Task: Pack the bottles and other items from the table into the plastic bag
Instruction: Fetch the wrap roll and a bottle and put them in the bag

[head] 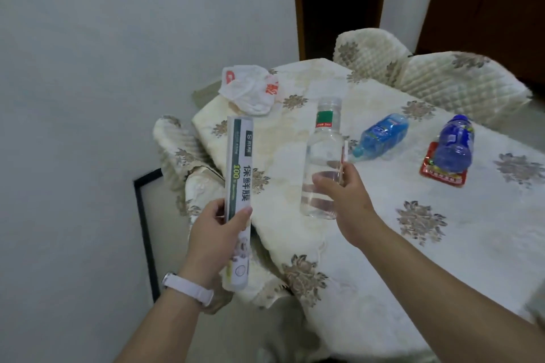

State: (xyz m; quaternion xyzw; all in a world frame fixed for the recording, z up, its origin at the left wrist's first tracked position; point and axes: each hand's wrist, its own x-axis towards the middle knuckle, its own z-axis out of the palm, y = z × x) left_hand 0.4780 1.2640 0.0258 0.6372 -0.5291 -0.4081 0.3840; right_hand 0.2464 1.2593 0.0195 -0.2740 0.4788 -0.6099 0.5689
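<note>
Hands are holding two things above the table (383, 244). The left hand (213, 240), with a white band (188, 287) on its wrist, is gripping a long box of cling wrap (239, 174) near its lower end, and the box is pointing up and away. The right hand (343, 196) is wrapping its fingers around a clear bottle (323, 156) that is standing nearly upright in the air. A white plastic bag (250, 88) is lying crumpled at the far corner of the table. One blue bottle (380, 134) is lying on its side on the cloth. Another blue bottle (454, 144) is resting on a red packet (442, 175) further right. Padded chairs (460, 82) are sitting behind the table.
</note>
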